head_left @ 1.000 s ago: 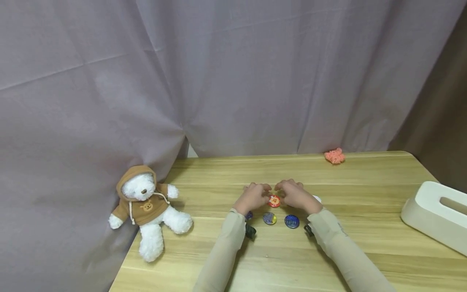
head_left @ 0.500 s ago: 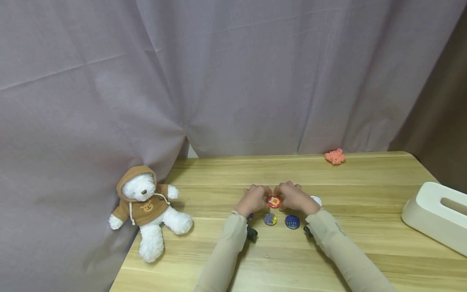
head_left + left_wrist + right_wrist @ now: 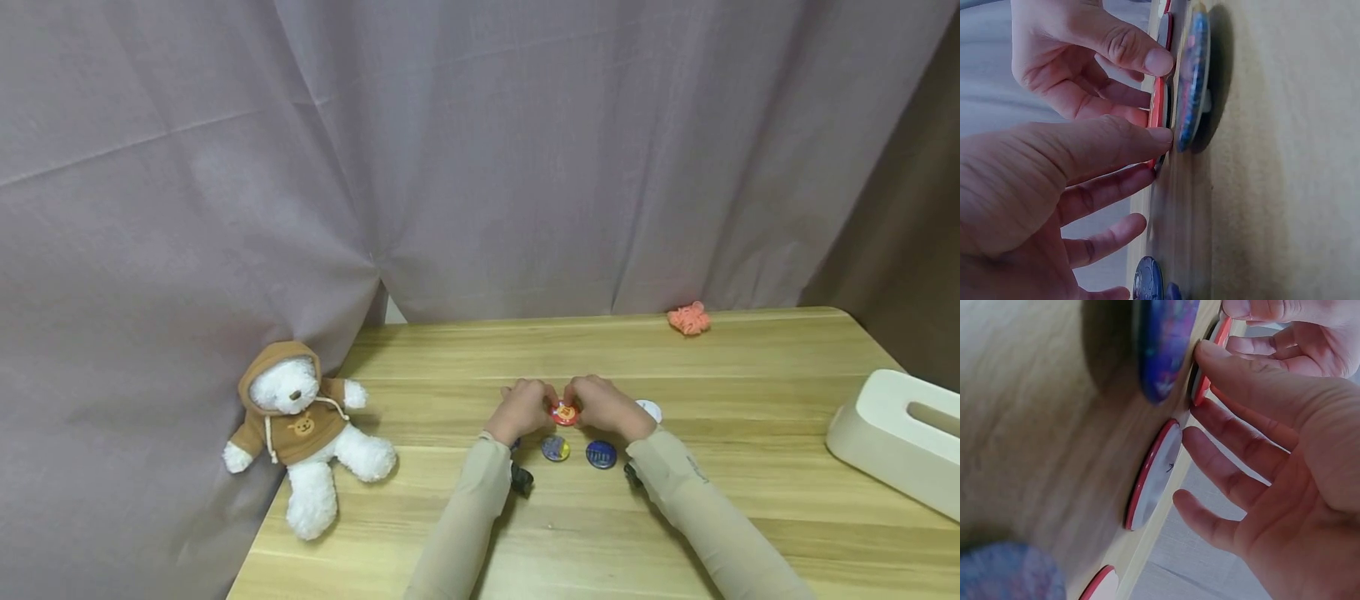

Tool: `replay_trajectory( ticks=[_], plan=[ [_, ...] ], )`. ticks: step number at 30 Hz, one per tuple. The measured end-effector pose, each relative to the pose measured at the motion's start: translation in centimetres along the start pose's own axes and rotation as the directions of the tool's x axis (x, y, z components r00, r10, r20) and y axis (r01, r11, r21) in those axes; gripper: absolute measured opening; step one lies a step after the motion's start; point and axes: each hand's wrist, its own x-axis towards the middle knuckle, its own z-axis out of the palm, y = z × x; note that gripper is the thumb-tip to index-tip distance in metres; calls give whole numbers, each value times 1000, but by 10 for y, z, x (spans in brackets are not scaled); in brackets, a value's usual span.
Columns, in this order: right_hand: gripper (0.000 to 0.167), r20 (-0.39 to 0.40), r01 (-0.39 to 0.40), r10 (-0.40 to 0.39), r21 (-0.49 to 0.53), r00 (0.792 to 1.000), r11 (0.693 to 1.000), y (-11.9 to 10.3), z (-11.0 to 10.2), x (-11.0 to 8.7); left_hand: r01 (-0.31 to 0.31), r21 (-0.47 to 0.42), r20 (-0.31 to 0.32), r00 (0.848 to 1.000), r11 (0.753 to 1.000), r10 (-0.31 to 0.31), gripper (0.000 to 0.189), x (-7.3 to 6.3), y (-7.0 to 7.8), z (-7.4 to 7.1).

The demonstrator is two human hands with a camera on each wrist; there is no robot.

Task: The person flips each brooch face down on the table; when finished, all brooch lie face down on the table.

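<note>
A round red badge (image 3: 565, 414) with a pale yellow design lies between my hands. My left hand (image 3: 521, 411) pinches its left edge between thumb and fingers, clear in the left wrist view, where the badge's red rim (image 3: 1159, 106) shows edge-on. On the opposite edge, my right hand (image 3: 603, 407) pinches it the same way, its other fingers spread. Nearer me lie a grey-and-yellow badge (image 3: 556, 448) and a dark blue badge (image 3: 601, 454). A white badge (image 3: 649, 409) shows beside my right hand. Another blue badge (image 3: 515, 445) is mostly hidden by my left hand.
A white plush bear (image 3: 303, 425) in a brown hoodie sits at the table's left edge. To the right stands a cream tissue box (image 3: 892, 450). A coral scrunchie (image 3: 688, 319) lies by the back edge, before the grey curtain (image 3: 510, 167).
My hands were apart around the red badge a second ago. They have drawn inward, and the fingers now pinch its two sides. The other badges keep their places.
</note>
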Motion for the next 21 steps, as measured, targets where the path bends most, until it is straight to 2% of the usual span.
replay_trajectory(
  ticks=[8, 16, 21],
  plan=[
    [26, 10, 29, -29, 14, 1000, 999, -1, -1, -2, 11, 0, -2, 1000, 1000, -11, 25, -1, 1, 0],
    [26, 12, 65, -64, -21, 998, 998, -1, 0, -1, 5, -1, -8, 1000, 1000, -5, 24, -3, 2, 0],
    [23, 36, 53, -53, 8, 998, 999, 0, -2, -1, -8, -9, -12, 1000, 1000, 8, 21, -2, 0, -2]
  ],
)
